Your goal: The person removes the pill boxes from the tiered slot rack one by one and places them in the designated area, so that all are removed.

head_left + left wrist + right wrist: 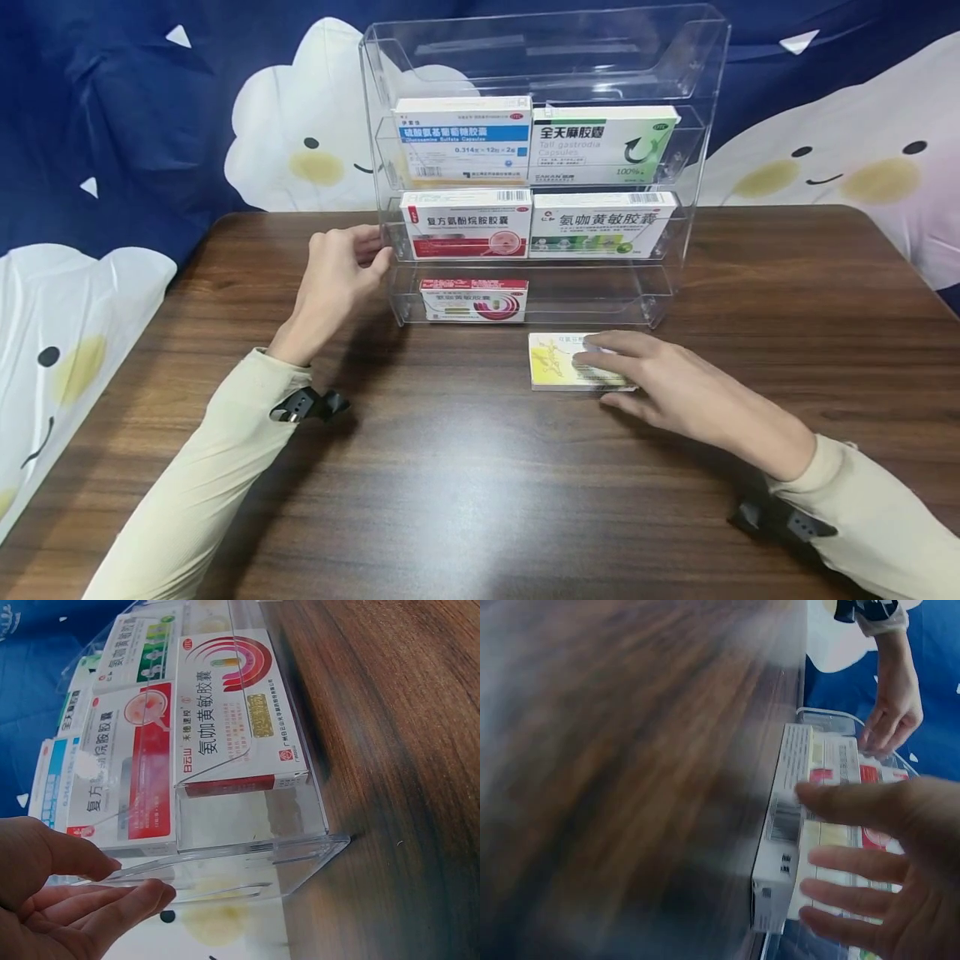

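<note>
My left hand [337,271] pinches the left side wall of a clear acrylic tiered rack [600,308], thumb and fingers on either side of its edge in the left wrist view. My right hand [660,379] is over a yellow-and-white medicine box [551,362] that lies flat in front of the rack. Its straight, spread fingers cover the box's right part, with the thumb by the near long side. In the right wrist view, the thumb is right at the printed, barcoded side [776,855] of this box.
The rack's tiers hold a blue-and-white box [465,146], a green-and-white box [600,150], a red-and-white box [465,229], a white box with green pictures [600,229] and a red-ringed box [472,304]. A cloud-print cloth [165,125] hangs behind the wooden table [450,467].
</note>
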A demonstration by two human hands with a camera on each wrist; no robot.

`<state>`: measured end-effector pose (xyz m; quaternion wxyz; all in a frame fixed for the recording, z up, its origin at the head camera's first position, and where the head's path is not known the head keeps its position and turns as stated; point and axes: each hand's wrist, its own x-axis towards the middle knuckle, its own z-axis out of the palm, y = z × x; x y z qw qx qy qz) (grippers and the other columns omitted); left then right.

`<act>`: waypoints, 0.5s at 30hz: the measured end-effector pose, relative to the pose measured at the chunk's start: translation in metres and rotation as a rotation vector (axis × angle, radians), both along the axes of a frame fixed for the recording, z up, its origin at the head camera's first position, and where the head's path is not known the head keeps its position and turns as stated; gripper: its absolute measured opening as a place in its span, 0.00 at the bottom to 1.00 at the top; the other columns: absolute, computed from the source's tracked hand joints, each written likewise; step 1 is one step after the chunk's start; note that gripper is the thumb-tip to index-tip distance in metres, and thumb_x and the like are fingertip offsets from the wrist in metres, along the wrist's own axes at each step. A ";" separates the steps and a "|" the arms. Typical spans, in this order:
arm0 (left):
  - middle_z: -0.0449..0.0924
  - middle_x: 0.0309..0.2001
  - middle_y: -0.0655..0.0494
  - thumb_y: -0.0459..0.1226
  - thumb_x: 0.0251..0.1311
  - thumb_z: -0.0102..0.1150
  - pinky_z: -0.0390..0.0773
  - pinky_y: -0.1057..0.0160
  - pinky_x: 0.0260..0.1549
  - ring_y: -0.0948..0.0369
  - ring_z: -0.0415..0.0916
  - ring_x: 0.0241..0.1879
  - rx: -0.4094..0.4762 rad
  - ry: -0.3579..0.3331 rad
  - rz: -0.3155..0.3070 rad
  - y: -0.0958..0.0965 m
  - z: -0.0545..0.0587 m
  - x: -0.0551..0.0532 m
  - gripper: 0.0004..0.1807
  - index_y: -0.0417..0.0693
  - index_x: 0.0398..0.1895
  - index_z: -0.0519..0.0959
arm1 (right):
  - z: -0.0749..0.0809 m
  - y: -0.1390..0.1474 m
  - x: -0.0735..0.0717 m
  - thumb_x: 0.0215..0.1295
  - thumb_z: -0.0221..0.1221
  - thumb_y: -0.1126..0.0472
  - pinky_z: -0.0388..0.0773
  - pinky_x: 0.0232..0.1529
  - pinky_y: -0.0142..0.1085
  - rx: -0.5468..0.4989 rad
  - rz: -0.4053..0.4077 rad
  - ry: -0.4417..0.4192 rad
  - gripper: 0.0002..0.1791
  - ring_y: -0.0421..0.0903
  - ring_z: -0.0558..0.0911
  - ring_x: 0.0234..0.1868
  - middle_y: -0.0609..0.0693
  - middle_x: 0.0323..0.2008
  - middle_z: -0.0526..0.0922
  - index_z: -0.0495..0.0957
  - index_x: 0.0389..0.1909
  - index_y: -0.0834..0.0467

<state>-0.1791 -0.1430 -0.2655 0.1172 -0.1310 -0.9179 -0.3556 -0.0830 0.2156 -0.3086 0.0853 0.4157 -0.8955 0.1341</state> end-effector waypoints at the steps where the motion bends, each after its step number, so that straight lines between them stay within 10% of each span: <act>1: 0.82 0.44 0.35 0.29 0.60 0.55 0.80 0.52 0.48 0.47 0.82 0.47 0.001 0.001 0.001 -0.001 -0.001 0.000 0.16 0.26 0.50 0.78 | -0.001 -0.002 0.000 0.47 0.73 0.64 0.80 0.48 0.50 0.021 0.006 0.007 0.28 0.58 0.80 0.52 0.61 0.54 0.79 0.80 0.53 0.61; 15: 0.82 0.43 0.34 0.28 0.59 0.56 0.80 0.53 0.48 0.47 0.82 0.46 0.026 0.006 0.000 -0.001 -0.001 0.000 0.16 0.26 0.50 0.78 | -0.003 -0.010 -0.009 0.44 0.72 0.73 0.81 0.44 0.50 0.065 -0.023 0.039 0.25 0.60 0.82 0.49 0.64 0.51 0.80 0.83 0.48 0.62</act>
